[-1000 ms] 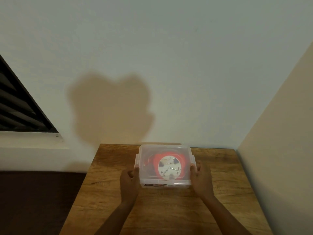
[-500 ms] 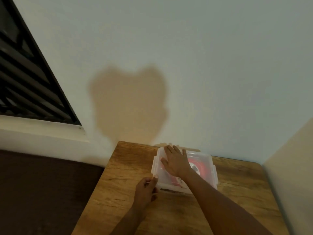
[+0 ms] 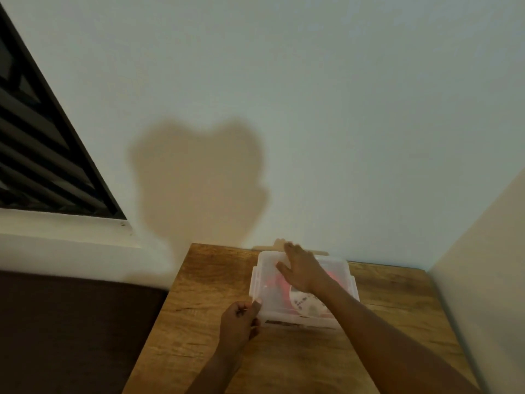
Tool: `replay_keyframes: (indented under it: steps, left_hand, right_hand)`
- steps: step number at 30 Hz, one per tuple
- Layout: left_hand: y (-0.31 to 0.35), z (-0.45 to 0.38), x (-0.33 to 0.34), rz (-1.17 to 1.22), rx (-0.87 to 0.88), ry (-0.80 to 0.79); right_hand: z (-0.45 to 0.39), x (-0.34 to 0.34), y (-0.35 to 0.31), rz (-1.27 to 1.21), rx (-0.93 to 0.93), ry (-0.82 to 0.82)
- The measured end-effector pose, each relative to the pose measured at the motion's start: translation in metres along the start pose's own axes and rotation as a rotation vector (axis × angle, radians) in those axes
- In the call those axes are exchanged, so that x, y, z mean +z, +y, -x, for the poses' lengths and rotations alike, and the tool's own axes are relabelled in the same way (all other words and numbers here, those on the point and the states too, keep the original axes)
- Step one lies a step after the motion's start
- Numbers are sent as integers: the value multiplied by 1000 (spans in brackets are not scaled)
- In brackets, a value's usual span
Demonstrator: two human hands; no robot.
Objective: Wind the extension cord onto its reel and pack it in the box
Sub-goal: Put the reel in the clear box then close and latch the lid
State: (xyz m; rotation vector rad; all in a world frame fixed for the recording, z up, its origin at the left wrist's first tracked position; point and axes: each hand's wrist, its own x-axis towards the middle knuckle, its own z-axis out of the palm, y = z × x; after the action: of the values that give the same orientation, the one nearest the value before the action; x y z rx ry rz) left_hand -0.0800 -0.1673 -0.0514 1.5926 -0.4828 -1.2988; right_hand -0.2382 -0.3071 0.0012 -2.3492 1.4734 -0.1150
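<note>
Resting flat on the lid of a clear plastic box [image 3: 265, 282], the right hand [image 3: 302, 270] lies with its fingers [image 3: 292, 248] straight and spread, reaching toward the box's far edge at twelve o'clock. The left hand [image 3: 238, 322] sits at the box's near left corner, around eight o'clock, its fingers curled and its thumb pressed against the side latch there. The box stands on a wooden bench [image 3: 216, 280], close to the wall [image 3: 312, 109]. Through the cloudy lid shows a red cord reel [image 3: 305, 304] with a white round centre, lying flat inside. Small dark marks dot the centre, and a dark label strip runs along the box's near side; neither is sharp enough to read. A dark louvred window [image 3: 42, 155] sits at ten o'clock.
</note>
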Motion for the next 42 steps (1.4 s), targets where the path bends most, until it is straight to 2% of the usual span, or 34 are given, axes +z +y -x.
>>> replay_keyframes:
  steps: [2,4,11,16,22,25,27,28,30,31,33,36,42]
  left_hand:
    - [-1,-1,0,-6,16,12]
    - [-4,-1,0,-4,27,16]
    - [-6,-5,-1,-52,49,9]
    - [-7,-5,1,-53,62,30]
    - [-11,-7,1,-45,84,45]
    - [-13,-6,0,-60,38,15]
    - [-12,-8,-2,-51,-29,-16]
    - [-10,-8,-3,-37,-53,-55]
    - [-1,-7,-6,4,-61,-176]
    - [5,-6,-6,23,-59,-222]
    - [19,-5,-5,38,-56,-254]
    - [39,-5,-1,-10,-27,-280]
    - [57,-26,3,-96,-29,-220]
  right_hand:
    - [23,10,24,84,124,59]
    - [42,16,46,128,180,48]
    - [45,1,56,70,155,-75]
    - [87,26,56,87,292,106]
    - [99,32,62,53,274,63]
    - [101,22,63,-233,300,179]
    - [112,18,67,-589,466,342]
    - [120,17,68,-807,591,360]
    - [134,16,72,-1232,776,212]
    - [141,15,74,-1352,793,123]
    - [146,13,79,-1436,773,94]
    - [139,8,79,-1506,814,222]
    - [132,3,81,-1507,850,286]
